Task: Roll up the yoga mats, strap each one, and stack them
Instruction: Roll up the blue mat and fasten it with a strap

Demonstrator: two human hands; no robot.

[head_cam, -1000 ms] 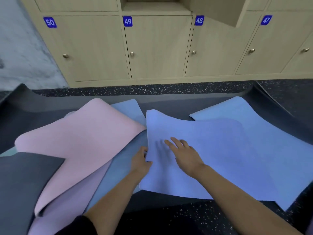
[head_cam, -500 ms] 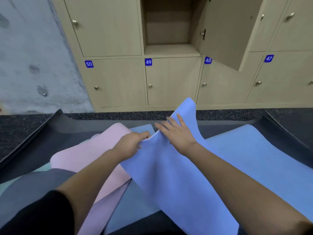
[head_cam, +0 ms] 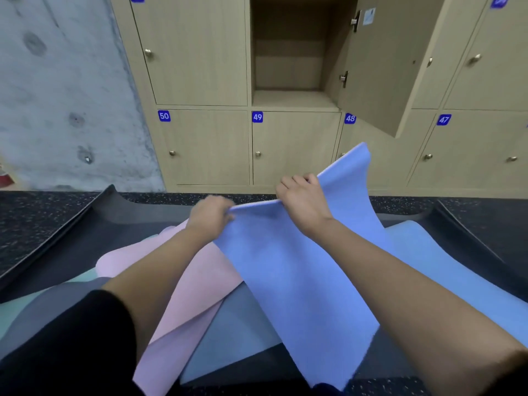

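standing at the back, a bank of numbered wooden lockers (head_cam: 294,150) has one door open, and a dark mat (head_cam: 137,224) covers the floor before it. on that mat lie a pale blue mat (head_cam: 445,270), a pink mat (head_cam: 200,281) and a grey-blue mat (head_cam: 237,332), overlapping, while the periwinkle yoga mat (head_cam: 300,281) is held up by its far edge above them. left grip (head_cam: 210,214) and right grip (head_cam: 304,202) are each clamped on that raised edge, side by side.

A bright blue mat (head_cam: 291,281), a pink mat (head_cam: 194,284), a black speckled floor (head_cam: 34,212), tan lockers (head_cam: 200,52) with blue number tags (head_cam: 164,116).
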